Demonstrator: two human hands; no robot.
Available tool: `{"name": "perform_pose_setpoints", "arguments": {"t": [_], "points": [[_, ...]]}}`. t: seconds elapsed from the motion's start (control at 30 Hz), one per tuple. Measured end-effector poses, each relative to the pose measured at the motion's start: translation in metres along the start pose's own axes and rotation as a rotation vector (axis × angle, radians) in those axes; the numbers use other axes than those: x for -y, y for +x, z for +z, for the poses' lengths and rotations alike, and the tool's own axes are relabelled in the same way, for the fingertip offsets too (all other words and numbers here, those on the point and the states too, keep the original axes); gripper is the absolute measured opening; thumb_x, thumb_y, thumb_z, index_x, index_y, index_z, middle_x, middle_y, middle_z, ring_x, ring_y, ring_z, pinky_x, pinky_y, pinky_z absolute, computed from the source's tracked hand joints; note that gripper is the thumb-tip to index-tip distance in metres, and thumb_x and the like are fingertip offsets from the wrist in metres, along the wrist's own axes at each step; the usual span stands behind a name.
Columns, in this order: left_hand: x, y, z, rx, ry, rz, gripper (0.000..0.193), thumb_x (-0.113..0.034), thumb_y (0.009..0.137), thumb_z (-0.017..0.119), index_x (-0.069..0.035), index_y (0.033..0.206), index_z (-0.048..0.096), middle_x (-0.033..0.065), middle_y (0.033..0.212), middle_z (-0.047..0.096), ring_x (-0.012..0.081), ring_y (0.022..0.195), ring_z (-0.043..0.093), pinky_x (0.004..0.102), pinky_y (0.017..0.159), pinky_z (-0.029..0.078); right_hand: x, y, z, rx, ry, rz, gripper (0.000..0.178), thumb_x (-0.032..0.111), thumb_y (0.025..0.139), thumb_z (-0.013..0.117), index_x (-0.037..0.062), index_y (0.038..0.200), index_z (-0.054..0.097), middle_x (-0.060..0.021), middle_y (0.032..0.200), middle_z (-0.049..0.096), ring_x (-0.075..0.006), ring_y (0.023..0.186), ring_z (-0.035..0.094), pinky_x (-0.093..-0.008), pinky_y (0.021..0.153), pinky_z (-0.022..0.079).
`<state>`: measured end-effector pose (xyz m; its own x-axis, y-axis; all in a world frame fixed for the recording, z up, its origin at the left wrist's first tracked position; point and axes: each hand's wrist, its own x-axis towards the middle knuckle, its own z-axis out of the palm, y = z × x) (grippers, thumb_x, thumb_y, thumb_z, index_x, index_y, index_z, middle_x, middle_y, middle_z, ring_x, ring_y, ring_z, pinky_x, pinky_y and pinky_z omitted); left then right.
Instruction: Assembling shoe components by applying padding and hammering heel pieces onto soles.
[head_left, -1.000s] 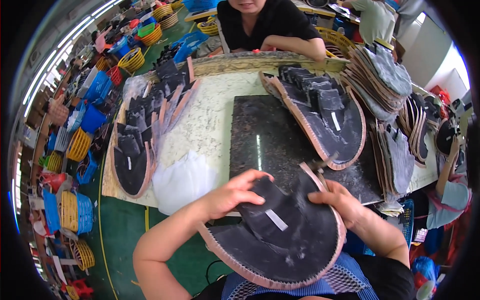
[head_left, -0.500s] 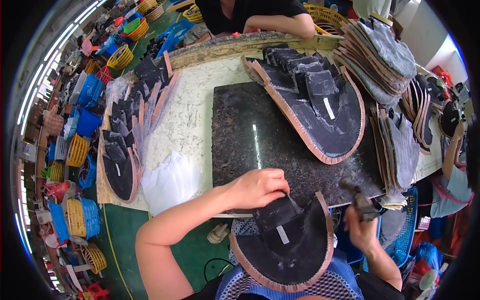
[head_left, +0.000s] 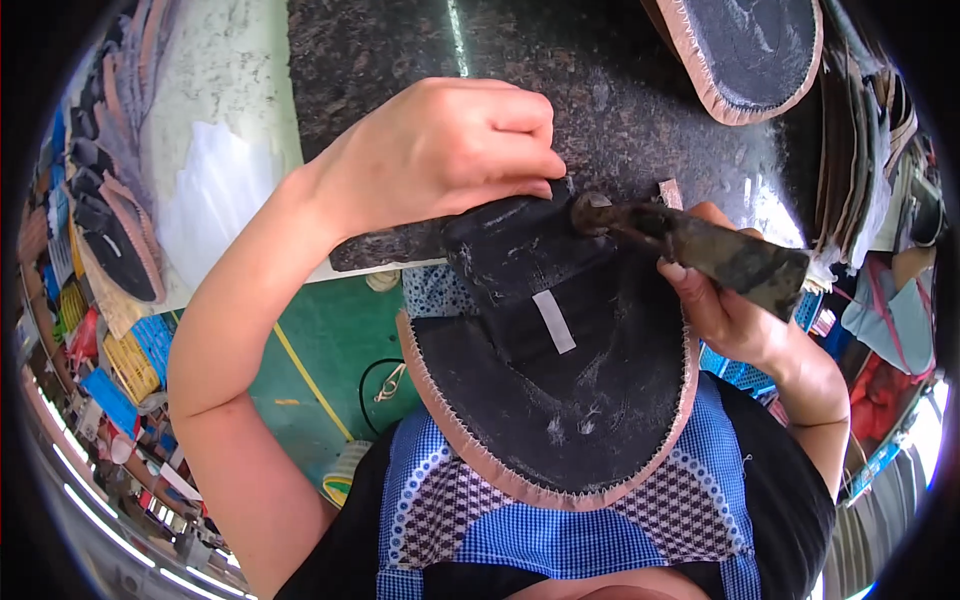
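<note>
A black rounded textile piece (head_left: 620, 400) with a tan stitched border reaches over the table edge in front of my apron. A folded black flap with a white label lies on it. My left hand (head_left: 470, 140) is closed at the flap's upper edge, its fingertips pinching there. In my right hand (head_left: 735, 310) is a worn metal hammer (head_left: 735, 255). Its rounded end hovers over or touches the flap's upper right corner; I cannot tell which. The handle is hidden by the fingers and the hammer head.
A dark stone slab (head_left: 380, 60) lies on the pale table. Another tan-edged black piece (head_left: 750, 50) rests at the far right of it. White sheets (head_left: 222, 200) and a row of similar pieces (head_left: 115, 245) are at left. Grey-and-tan stacks (head_left: 850, 150) stand at right.
The view has tipped down and closer to my lap. My right hand has brought the hammer leftward, over the flap's corner. My left hand still pinches the flap's edge.
</note>
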<state>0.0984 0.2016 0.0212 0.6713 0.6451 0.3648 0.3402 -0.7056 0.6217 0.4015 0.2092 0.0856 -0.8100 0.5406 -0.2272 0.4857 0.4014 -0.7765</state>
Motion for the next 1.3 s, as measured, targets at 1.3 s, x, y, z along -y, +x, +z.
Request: {"name": "perform_pose_setpoints", "arguments": {"t": [1.3], "points": [[-0.051, -0.014, 0.017, -0.229, 0.151, -0.330, 0.027, 0.000, 0.063, 0.083, 0.001, 0.088, 0.073, 0.0077, 0.085, 0.062, 0.0264, 0.077, 0.063, 0.0371, 0.066, 0.054, -0.020, 0.035, 0.001, -0.086, -0.106, -0.266, 0.031, 0.023, 0.079, 0.085, 0.0049, 0.085, 0.060, -0.0054, 0.055, 0.055, -0.0223, 0.043, 0.059, -0.0357, 0.041, 0.043]]}}
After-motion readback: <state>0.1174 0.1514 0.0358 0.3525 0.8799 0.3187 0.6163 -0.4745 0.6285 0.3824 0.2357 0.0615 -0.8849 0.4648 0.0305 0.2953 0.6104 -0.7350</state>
